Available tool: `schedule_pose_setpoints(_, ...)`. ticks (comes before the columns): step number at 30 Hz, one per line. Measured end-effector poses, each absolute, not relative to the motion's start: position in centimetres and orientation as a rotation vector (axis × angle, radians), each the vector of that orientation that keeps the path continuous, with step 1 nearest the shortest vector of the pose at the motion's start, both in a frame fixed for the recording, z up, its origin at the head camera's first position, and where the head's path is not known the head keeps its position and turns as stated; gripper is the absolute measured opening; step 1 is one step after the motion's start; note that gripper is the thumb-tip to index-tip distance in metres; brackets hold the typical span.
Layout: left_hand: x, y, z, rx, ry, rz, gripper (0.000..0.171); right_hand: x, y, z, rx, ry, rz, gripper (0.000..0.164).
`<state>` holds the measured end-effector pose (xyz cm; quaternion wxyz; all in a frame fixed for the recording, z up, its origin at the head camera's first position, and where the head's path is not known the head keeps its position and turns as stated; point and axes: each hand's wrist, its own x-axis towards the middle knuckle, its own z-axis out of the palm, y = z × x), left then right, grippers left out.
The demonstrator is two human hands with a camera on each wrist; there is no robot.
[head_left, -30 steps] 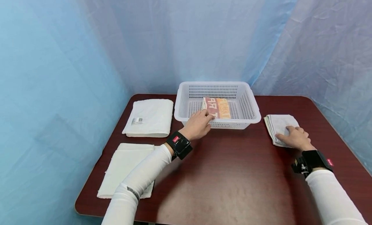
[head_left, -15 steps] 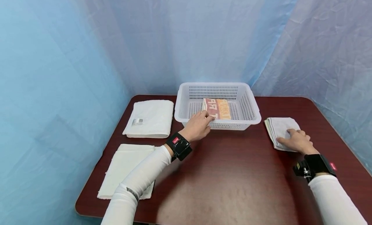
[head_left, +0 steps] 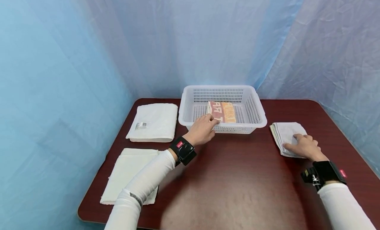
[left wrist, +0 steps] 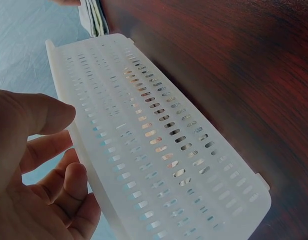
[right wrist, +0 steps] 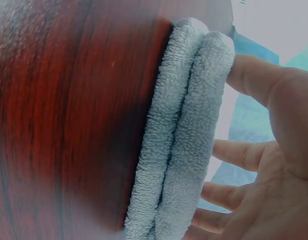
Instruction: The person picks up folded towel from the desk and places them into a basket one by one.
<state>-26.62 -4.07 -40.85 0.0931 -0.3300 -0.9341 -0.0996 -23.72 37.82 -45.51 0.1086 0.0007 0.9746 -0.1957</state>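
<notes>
A white plastic basket (head_left: 249,125) with slotted walls stands at the back middle of the table; a folded red and orange patterned towel (head_left: 227,112) lies inside. My left hand (head_left: 202,129) grips the near rim, curled fingers and thumb at its edge. In the left wrist view, the left hand (left wrist: 44,170) is beside the basket wall (left wrist: 144,125). On the right, my right hand (head_left: 305,147) rests on folded light towels (head_left: 286,129), its fingers spread. The right wrist view shows the right hand (right wrist: 273,145) touching the thick terry towel folds (right wrist: 193,125).
A folded white towel (head_left: 155,121) with a label lies at the back left. In front of it is a folded cream towel (head_left: 130,170), partly covered by my left sleeve. The brown table (head_left: 231,177) has rounded corners; blue curtains (head_left: 219,38) hang behind it.
My right hand and the light towels under it have slid slightly nearer to me. The left hand stays at the basket rim. The whole head view has shifted slightly.
</notes>
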Motion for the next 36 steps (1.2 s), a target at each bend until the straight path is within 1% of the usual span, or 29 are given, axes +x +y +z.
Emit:
schedule_pose_setpoints(6,-26.5,-4.0,-40.7,-0.958,-2.788,-0.291,0.04,-23.2,37.7,-45.4,-0.004,2.846,-0.578,0.092)
schedule_pose_setpoints(13,-26.4,-3.9,-40.8,-0.95,-2.792,-0.281,0.04,-22.4,37.5,-45.5,-0.034,2.851,-0.575,0.091)
schedule_pose_setpoints(36,-26.5,-3.8,-41.0,-0.92,-2.805,-0.267,0.04,-19.8,35.6,-46.1,-0.076,2.915,-0.562,0.082)
